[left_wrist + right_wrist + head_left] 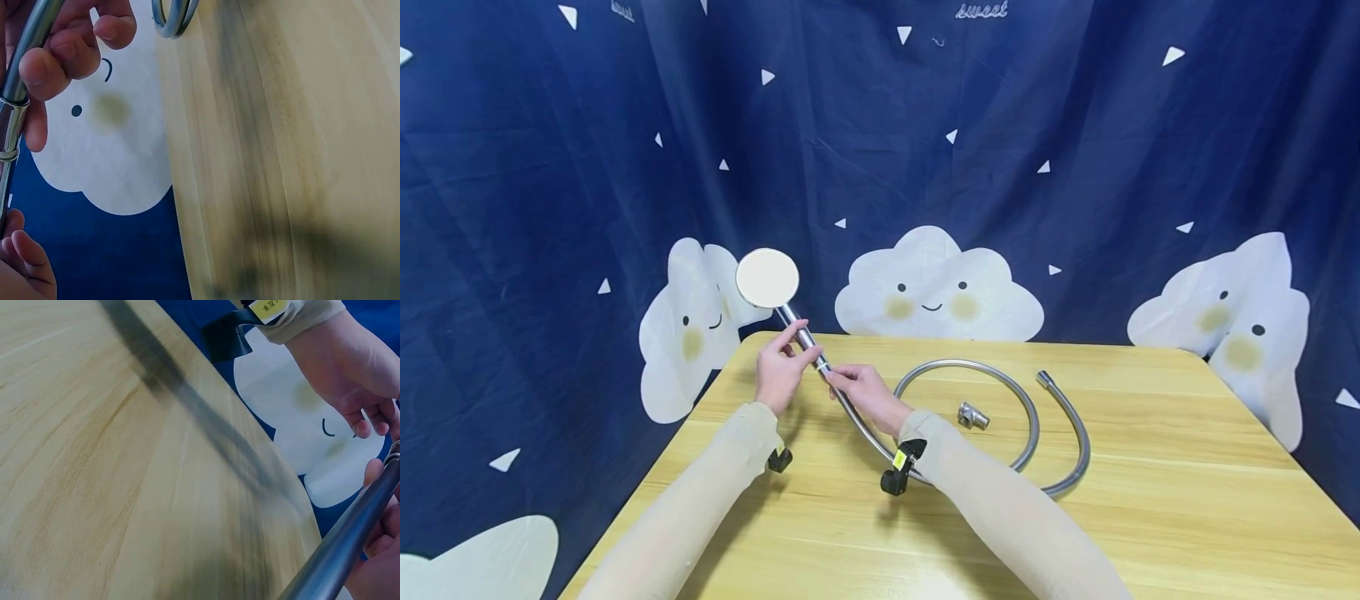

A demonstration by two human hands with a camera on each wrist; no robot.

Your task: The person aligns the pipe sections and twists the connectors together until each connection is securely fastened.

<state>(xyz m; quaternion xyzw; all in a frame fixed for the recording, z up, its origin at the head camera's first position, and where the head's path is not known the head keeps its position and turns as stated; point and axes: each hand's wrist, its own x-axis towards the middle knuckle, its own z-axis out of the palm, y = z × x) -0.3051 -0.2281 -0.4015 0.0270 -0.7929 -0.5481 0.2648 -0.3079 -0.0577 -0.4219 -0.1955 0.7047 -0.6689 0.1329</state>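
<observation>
A shower head (pixel 767 278) with a round white face is held up above the table's left side. My left hand (pixel 779 372) pinches its chrome handle between thumb and fingers. Just below, my right hand (pixel 867 392) grips the end of a grey shower hose (pixel 1028 406) where it meets the handle. In the left wrist view, the hose end (pixel 25 69) lines up with the shiny handle (pixel 11 125), right-hand fingers curled around it. The right wrist view shows the hose (pixel 350 544) running from the joint; whether it is fully threaded I cannot tell.
The hose loops across the wooden table (pixel 1187 483), its free end with a metal connector (pixel 1044 379) lying to the right. A small chrome valve fitting (pixel 973 416) lies inside the loop. Behind the table hangs a dark blue curtain (pixel 880 167) with clouds.
</observation>
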